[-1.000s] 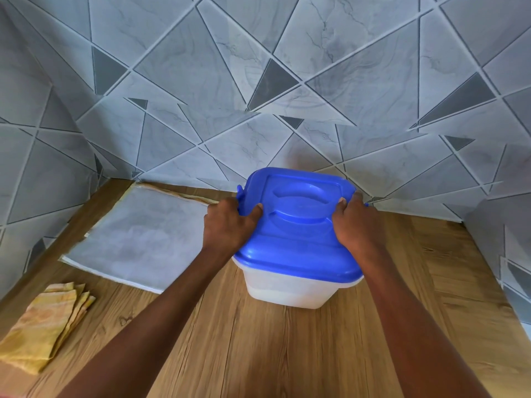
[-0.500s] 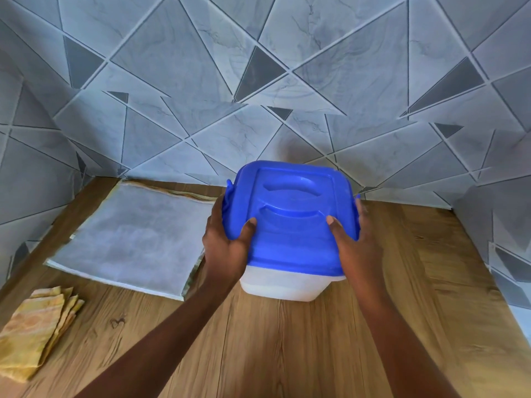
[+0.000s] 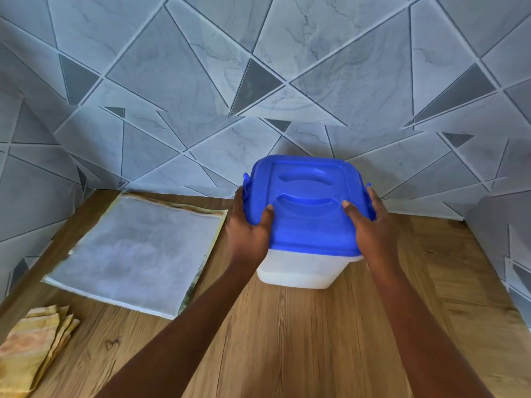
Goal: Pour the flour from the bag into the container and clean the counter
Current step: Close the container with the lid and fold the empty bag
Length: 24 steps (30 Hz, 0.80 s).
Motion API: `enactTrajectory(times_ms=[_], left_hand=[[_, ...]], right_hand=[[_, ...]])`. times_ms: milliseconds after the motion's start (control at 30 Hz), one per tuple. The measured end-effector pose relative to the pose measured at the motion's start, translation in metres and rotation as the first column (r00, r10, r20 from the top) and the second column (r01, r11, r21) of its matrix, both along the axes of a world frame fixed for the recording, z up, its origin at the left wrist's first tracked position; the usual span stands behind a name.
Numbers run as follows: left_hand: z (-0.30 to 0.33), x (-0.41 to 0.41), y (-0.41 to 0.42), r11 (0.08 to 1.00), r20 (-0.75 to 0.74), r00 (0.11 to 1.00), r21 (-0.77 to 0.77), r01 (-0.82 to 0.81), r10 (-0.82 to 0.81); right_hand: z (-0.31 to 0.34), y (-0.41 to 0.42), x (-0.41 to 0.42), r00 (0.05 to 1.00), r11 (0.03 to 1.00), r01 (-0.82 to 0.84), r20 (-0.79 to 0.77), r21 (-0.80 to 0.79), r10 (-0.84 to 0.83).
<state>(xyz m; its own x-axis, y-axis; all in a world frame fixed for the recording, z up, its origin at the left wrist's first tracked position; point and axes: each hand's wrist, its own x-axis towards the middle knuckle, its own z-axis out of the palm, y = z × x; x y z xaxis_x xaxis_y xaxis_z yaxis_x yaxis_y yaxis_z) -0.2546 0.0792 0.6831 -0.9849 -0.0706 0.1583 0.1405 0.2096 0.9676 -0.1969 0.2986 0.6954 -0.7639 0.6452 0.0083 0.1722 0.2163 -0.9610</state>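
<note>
A translucent white container [image 3: 298, 270] with a blue lid [image 3: 309, 208] stands on the wooden counter [image 3: 287, 340] near the back wall. My left hand [image 3: 248, 228] grips the lid's left side, thumb on top. My right hand [image 3: 370, 225] grips the lid's right side the same way. A flat, empty-looking white bag [image 3: 138, 254] lies on the counter to the left of the container. What is inside the container is hidden by the lid.
A folded yellow cloth [image 3: 31, 346] lies at the counter's front left corner. Grey tiled walls [image 3: 258, 81] close the counter in at the back, left and right.
Both hands slid from the lid's far corners toward its near sides, thumbs now on the lid's top. The container has stayed on the counter.
</note>
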Motion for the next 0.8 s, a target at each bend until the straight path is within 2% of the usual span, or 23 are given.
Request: enactTrajectory(times_ms=[433,533,600,667,800], left_hand=[[0.002,-0.035,0.035,0.999,0.004,1.0,-0.038,0.027,-0.027],[0.003,-0.034,0.03,0.996,0.042,0.998,-0.072,0.06,-0.057],[0.007,-0.029,0.025,0.992,0.079,0.992,-0.078,0.104,-0.098],[0.008,-0.02,0.016,0.991,0.096,0.988,-0.041,0.128,-0.123],[-0.004,0.007,-0.01,0.988,0.235,0.968,0.139,0.059,-0.091]], right_hand=[[0.003,0.037,-0.04,1.0,0.999,0.01,0.012,0.041,-0.011],[0.003,0.032,-0.036,0.999,1.0,0.022,0.026,0.007,-0.022],[-0.003,0.024,-0.029,0.998,0.995,0.061,0.015,-0.082,-0.06],[-0.012,0.009,-0.015,0.992,0.979,0.123,-0.016,-0.164,-0.127],[-0.04,-0.037,0.019,0.977,0.97,0.201,-0.042,-0.135,-0.208]])
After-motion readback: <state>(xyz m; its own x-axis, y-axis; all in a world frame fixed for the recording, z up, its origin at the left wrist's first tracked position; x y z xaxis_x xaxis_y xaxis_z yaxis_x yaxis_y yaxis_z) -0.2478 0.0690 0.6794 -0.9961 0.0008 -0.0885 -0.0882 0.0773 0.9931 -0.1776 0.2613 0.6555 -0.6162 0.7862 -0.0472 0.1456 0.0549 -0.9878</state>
